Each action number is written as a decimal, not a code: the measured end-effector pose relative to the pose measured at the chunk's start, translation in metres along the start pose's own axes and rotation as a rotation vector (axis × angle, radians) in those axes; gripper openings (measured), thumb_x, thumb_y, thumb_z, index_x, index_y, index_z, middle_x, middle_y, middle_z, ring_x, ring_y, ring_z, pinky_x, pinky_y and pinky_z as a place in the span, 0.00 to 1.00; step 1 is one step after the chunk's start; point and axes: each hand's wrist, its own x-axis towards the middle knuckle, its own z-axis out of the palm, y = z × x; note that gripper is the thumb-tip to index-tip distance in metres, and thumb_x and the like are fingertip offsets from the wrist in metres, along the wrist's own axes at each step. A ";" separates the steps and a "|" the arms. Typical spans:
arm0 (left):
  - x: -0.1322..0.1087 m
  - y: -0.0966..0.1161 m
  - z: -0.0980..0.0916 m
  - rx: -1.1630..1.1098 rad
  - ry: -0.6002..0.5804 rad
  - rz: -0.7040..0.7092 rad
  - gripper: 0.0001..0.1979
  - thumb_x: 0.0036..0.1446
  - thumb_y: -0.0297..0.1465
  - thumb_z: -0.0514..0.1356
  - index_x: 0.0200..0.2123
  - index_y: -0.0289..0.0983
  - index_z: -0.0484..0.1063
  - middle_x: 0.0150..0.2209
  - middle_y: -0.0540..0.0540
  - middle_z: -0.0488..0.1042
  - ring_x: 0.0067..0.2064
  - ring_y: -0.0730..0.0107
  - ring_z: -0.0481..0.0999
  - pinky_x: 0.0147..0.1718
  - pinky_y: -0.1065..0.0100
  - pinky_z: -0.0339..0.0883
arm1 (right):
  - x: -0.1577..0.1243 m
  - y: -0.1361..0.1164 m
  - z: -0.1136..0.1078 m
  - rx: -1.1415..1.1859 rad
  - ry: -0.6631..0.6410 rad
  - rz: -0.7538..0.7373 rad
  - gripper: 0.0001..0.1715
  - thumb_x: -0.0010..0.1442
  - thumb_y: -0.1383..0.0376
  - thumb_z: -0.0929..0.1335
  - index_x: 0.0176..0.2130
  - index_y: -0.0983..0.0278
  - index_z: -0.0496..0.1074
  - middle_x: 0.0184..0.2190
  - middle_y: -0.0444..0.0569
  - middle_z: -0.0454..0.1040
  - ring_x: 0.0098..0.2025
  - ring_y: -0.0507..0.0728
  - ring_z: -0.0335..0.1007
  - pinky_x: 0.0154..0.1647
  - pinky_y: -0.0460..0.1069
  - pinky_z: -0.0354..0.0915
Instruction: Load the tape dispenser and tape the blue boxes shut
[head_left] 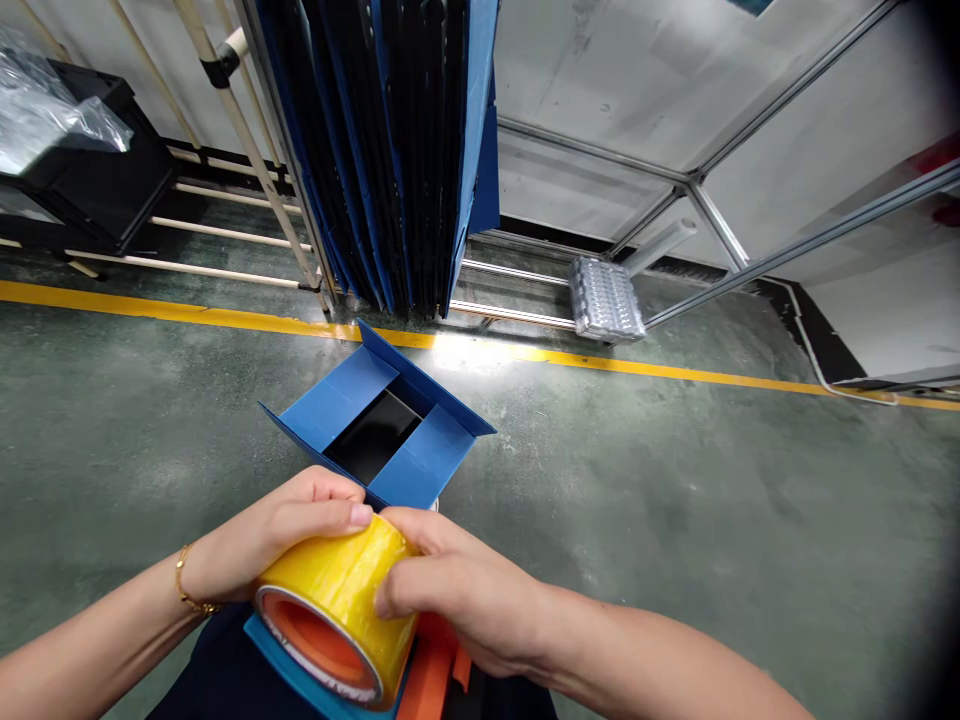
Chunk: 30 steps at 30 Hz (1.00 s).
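A wide roll of yellow packing tape (330,570) is held low in front of me. It sits on a tape dispenser with blue and orange parts (426,680), partly hidden below it. My left hand (307,520) is closed at the roll's far left edge, thumb on top and fingers curled. From the right, my right hand (465,590) grips the roll, its thumb and forefinger pressed on the tape surface. Just beyond both hands stands a blue box (431,455) with its flaps folded outward and a dark interior; its near edge is hidden by my hands.
Flattened blue boxes (382,150) stand upright in a rack behind the yellow floor line (660,370). A clear plastic-wrapped bundle (606,300) rests on the metal frame (697,185). At the left is a black crate (97,170) with clear plastic (60,110) on it.
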 end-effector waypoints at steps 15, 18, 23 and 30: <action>0.002 -0.004 -0.001 0.001 0.001 -0.010 0.19 0.41 0.40 0.57 0.15 0.36 0.49 0.15 0.55 0.49 0.17 0.81 0.49 0.16 0.75 0.40 | 0.001 0.002 0.000 -0.100 0.023 -0.001 0.04 0.38 0.72 0.59 0.21 0.66 0.55 0.18 0.38 0.52 0.20 0.44 0.46 0.18 0.43 0.43; 0.004 -0.006 -0.002 -0.025 -0.012 -0.015 0.18 0.42 0.40 0.56 0.16 0.35 0.52 0.16 0.55 0.52 0.18 0.80 0.51 0.17 0.74 0.42 | 0.000 0.001 -0.010 -0.164 -0.046 0.016 0.06 0.39 0.72 0.61 0.25 0.66 0.58 0.20 0.39 0.54 0.23 0.45 0.50 0.22 0.42 0.49; 0.011 -0.015 -0.006 -0.151 -0.116 0.040 0.14 0.46 0.36 0.53 0.17 0.34 0.56 0.15 0.53 0.56 0.18 0.79 0.55 0.17 0.74 0.44 | -0.015 -0.005 -0.030 -0.758 0.184 -0.426 0.23 0.47 0.67 0.65 0.44 0.64 0.58 0.39 0.48 0.59 0.41 0.51 0.55 0.43 0.49 0.54; 0.009 -0.013 -0.006 -0.121 -0.126 0.045 0.14 0.47 0.35 0.53 0.17 0.33 0.57 0.15 0.53 0.55 0.17 0.79 0.54 0.16 0.74 0.43 | -0.024 -0.008 -0.024 -1.545 0.260 -1.033 0.08 0.52 0.72 0.61 0.29 0.67 0.69 0.29 0.47 0.67 0.31 0.51 0.55 0.29 0.49 0.54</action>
